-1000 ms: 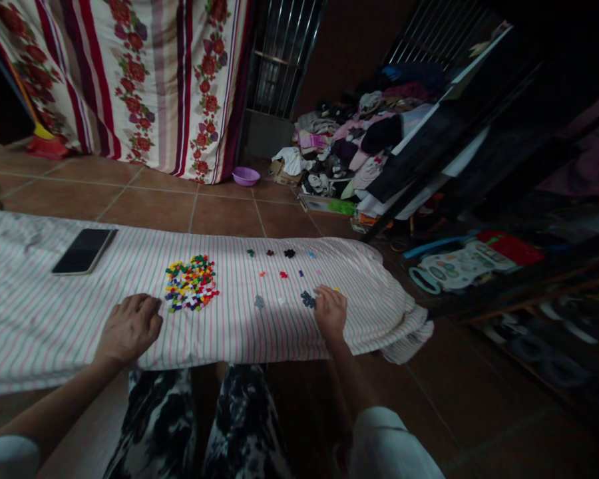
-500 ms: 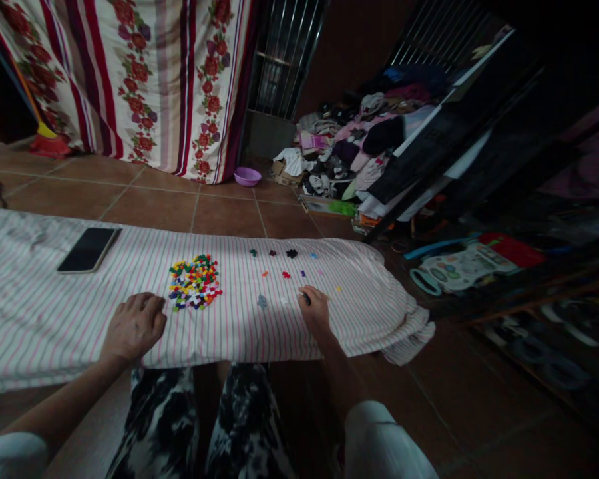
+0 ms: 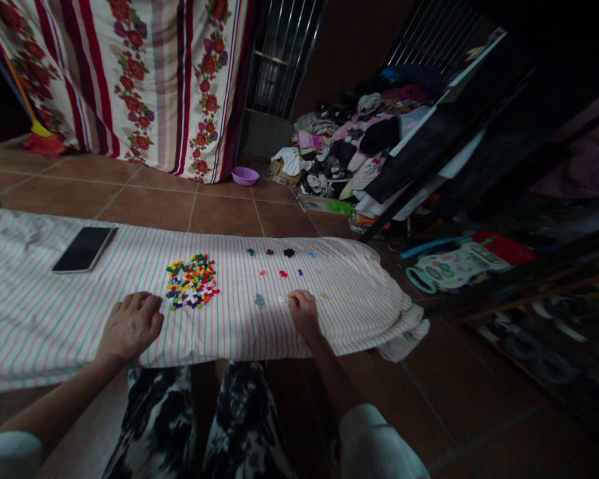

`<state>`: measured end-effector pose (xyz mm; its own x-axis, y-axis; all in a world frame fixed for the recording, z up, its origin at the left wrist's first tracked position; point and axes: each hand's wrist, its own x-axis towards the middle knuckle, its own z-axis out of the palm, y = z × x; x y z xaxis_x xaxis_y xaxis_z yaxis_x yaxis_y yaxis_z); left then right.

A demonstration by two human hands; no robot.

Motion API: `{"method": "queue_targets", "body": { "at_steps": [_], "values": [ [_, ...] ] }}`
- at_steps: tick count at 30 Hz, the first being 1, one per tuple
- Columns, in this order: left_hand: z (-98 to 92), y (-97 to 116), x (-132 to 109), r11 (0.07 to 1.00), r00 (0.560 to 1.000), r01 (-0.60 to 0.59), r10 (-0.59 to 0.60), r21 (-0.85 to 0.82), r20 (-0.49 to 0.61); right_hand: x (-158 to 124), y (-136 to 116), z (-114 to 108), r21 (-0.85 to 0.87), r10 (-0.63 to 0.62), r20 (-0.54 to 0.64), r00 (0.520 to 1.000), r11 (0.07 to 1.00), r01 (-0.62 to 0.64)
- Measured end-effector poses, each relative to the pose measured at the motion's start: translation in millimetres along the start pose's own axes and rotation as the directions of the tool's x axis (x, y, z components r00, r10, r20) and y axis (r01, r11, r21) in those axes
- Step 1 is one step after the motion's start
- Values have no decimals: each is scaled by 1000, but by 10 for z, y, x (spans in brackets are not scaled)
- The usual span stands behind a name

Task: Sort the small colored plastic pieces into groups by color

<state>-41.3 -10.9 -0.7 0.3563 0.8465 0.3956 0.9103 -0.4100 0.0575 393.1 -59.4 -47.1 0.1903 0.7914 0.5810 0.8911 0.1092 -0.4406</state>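
My right hand [image 3: 303,314] is over the striped cloth with its fingers pinched. A small dark thing [image 3: 296,303] shows at the fingers; its kind is unclear. Just left of the fingertips lies a small white cluster [image 3: 281,299], with a grey cluster [image 3: 259,301] farther left. My left hand [image 3: 130,324] rests palm down, fingers loosely bent and apart, holding nothing visible. It lies beside a pile of small multicoloured blocks [image 3: 192,282]. Small colour groups lie beyond my right hand, among them black [image 3: 289,253], red [image 3: 283,273], green [image 3: 250,252] and light blue [image 3: 311,254].
A phone [image 3: 84,249] lies on the striped cloth [image 3: 40,313] at left. A purple basin [image 3: 245,175] stands on the tiled floor past the far edge. Heaped clothes [image 3: 349,140] lie at the back, and a dark shelf [image 3: 539,299] stands at right.
My right hand has shifted a little left toward the white cluster, uncovering a tan cluster on its right. My left hand stays beside the pile. The view has moved slightly.
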Motion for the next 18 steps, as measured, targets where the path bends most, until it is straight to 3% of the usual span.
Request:
{"method": "queue_targets", "body": {
  "at_steps": [8, 18],
  "values": [
    [-6, 9, 0, 1000, 1000, 14, -14, -27, -22, -7, -36, 39, -47, -14, -20, 1000, 999, 13],
    [-72, 37, 21, 999, 998, 38, -37, -12, 50, -6, -254, -98, -65, -102, -24, 995, 993, 100]
  ]
}}
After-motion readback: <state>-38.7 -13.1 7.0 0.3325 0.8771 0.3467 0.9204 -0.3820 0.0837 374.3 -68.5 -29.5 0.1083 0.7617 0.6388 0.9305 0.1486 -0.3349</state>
